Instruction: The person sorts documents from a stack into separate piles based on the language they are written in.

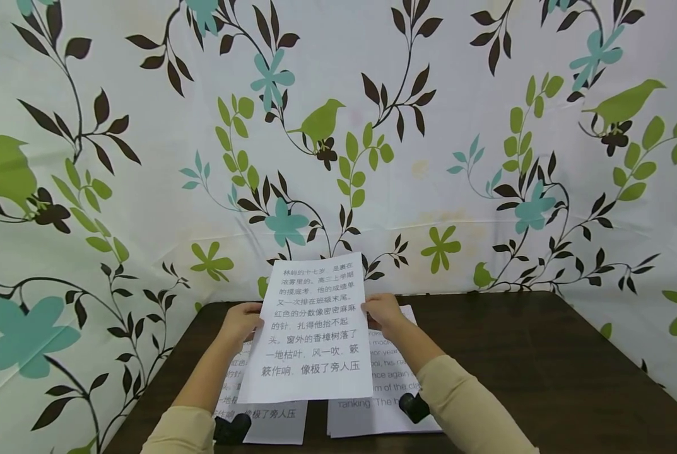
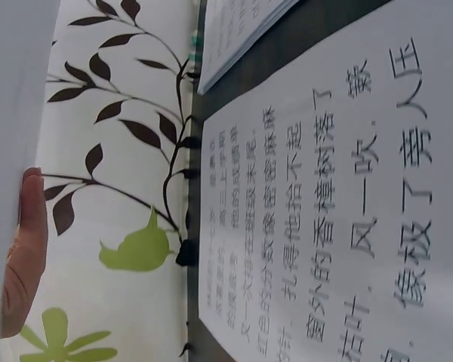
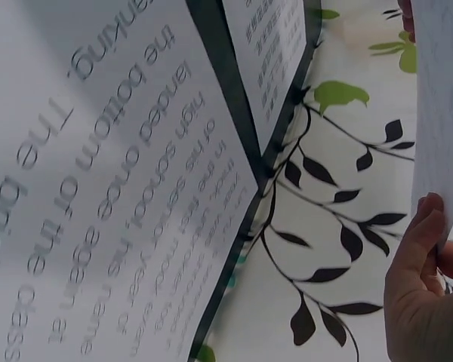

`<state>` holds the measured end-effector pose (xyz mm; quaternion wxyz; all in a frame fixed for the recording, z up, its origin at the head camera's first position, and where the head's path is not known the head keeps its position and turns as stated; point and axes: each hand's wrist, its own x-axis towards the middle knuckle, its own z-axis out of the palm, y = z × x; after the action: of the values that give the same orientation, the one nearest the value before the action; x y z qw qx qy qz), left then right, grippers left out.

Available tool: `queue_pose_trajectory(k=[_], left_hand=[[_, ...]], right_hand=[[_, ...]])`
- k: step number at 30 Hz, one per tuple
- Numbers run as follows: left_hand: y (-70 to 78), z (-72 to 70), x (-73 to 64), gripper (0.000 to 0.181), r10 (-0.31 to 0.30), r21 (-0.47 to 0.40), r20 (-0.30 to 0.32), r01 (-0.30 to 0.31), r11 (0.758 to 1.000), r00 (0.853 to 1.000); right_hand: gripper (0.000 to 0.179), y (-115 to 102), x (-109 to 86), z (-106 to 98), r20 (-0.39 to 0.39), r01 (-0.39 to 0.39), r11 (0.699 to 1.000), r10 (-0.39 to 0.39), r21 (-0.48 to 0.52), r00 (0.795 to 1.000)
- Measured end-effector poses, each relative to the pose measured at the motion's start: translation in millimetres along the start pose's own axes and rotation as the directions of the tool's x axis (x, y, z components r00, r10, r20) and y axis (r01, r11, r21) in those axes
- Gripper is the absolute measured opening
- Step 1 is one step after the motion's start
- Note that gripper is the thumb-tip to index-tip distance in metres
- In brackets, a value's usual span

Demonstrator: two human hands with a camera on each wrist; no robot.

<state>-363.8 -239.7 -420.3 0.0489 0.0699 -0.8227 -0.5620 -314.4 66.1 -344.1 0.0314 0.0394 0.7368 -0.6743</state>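
Observation:
A white sheet of paper (image 1: 312, 331) printed with Chinese characters is held up, tilted, above the table. My left hand (image 1: 241, 325) pinches its left edge; in the left wrist view the fingers (image 2: 32, 215) show beside the sheet. My right hand (image 1: 385, 313) pinches the right edge, thumb and fingers (image 3: 419, 241) on either side of it in the right wrist view. Beneath on the left lies another sheet with Chinese text (image 2: 325, 226), partly covered in the head view. Beneath on the right lies a stack of sheets printed in English (image 3: 121, 173).
The dark brown table (image 1: 514, 353) extends to the right of the papers. Behind it hangs a white cloth (image 1: 429, 176) patterned with leaves, flowers and birds. A dark strip of table separates the two lying piles. Black wrist cameras (image 1: 233, 429) sit under both forearms.

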Motion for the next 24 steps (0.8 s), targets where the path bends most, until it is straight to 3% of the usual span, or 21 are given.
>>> queue_pose_trajectory(k=[3,6,8,13,15,19,24], left_hand=[[-34.8,-6.6,29.5,0.047,0.007,0.02,-0.048,-0.006,1.0,0.999],[-49.5,-15.6,37.3,0.045,0.016,0.026,-0.086,-0.014,1.0,0.996],[-36.1,-22.9,21.3,0.044,0.003,0.016,-0.085,-0.002,1.0,0.996],[30.2,-37.2,-48.7,0.043,-0.008,0.015,-0.05,0.008,1.0,0.999],[46.1,-42.1,-65.5,0.042,0.004,0.005,-0.042,-0.004,1.0,0.999],[55.9,-52.4,-74.7,0.043,0.009,-0.013,-0.052,-0.01,1.0,0.999],[54.1,-63.4,-72.8,0.045,-0.014,0.005,-0.079,0.015,1.0,0.997]], right_hand=[[0.018,0.2,-0.9,8.6,0.001,-0.018,1.0,0.018,0.025,1.0],[0.018,2.1,-2.0,17.4,0.009,-0.023,0.998,0.022,0.05,1.0],[0.018,3.4,-2.8,23.1,0.014,-0.026,0.997,0.025,0.068,1.0],[0.02,5.4,-4.9,35.9,0.037,-0.033,0.994,0.029,0.102,0.999],[0.021,4.5,-5.6,40.6,0.048,-0.029,0.993,0.024,0.11,0.999],[0.021,0.3,-7.2,50.2,0.069,-0.012,0.994,0.005,0.107,0.998],[0.022,0.0,-8.4,62.1,0.076,-0.001,0.996,-0.006,0.093,0.997]])
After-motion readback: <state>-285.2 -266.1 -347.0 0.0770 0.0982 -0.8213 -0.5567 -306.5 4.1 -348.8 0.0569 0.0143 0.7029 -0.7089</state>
